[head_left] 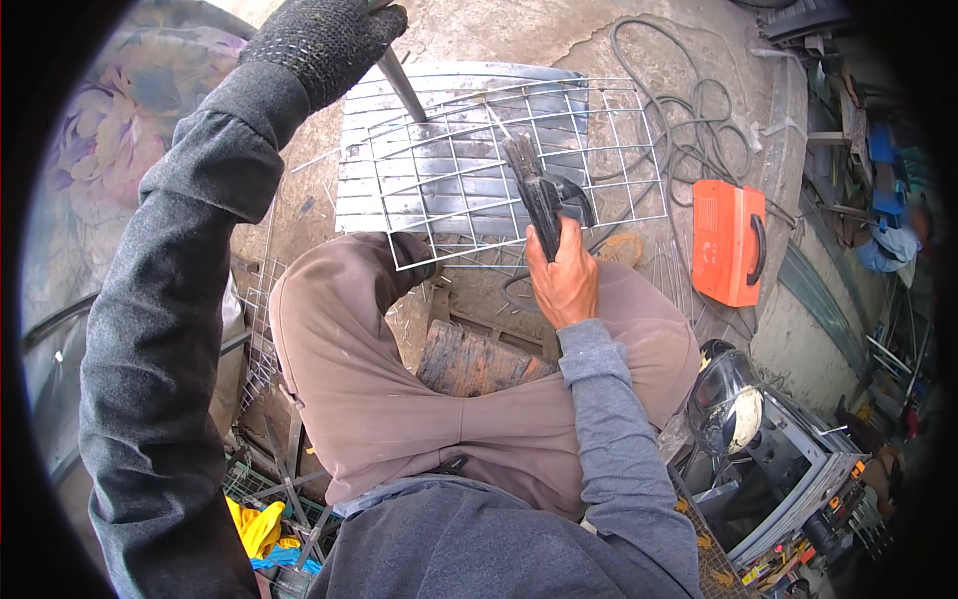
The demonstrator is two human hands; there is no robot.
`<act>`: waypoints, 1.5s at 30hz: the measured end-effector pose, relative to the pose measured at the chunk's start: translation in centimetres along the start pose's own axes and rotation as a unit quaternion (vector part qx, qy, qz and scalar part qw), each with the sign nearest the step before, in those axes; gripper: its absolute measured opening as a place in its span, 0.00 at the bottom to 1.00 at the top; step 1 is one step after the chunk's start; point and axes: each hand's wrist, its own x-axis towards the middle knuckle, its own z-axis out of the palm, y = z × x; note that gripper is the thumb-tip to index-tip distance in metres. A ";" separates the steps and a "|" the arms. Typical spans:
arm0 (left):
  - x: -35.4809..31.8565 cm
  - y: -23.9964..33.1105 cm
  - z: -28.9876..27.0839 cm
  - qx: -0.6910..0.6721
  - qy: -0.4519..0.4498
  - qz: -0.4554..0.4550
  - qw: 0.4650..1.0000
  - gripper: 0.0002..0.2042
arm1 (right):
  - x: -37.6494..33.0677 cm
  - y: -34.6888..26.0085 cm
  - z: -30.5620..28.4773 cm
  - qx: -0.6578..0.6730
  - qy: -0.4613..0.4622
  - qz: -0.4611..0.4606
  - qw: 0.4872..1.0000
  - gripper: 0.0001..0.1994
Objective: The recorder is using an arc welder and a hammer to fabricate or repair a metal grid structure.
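My left hand [317, 45], in a dark knitted glove, is raised at the upper left. Its fingers are closed round a grey metal bar [401, 88], which slants down to the wire mesh panel [449, 215]. The bar's upper end is hidden by the glove. Bare, my right hand [565, 275] grips a black electrode holder [537, 195] above the mesh. From its jaws a thin welding rod [496, 118] points up and left over the mesh. Beneath the panel lies a grey sheet of metal [374, 190] on the ground.
An orange welding machine [720, 243] with a black handle stands at the right. Behind it, dark cable [689, 105] loops over the floor. A welding helmet [726, 399] rests near my right knee, beside a metal frame [788, 479]. Between my legs is a worn wooden block [479, 361].
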 end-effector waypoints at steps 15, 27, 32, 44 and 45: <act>0.2 -0.6 0.6 -0.019 0.017 0.021 0.999 0.20 | 0.0 0.2 -0.1 -0.004 -0.005 -0.010 1.000 0.18; 2.8 -4.3 4.1 0.104 0.021 0.138 0.985 0.18 | -0.2 0.4 -0.3 0.011 0.000 -0.011 1.000 0.20; 0.9 -1.2 1.5 -0.003 0.031 0.021 0.999 0.19 | 0.1 0.1 -0.3 -0.007 0.030 -0.013 0.999 0.19; 2.6 -5.4 3.3 0.189 0.132 0.416 0.880 0.11 | 0.1 -0.6 -0.2 -0.001 0.013 -0.009 1.000 0.17; 2.6 -5.8 3.5 0.190 0.131 0.415 0.880 0.11 | 0.1 -0.6 -0.2 0.000 0.012 -0.009 1.000 0.17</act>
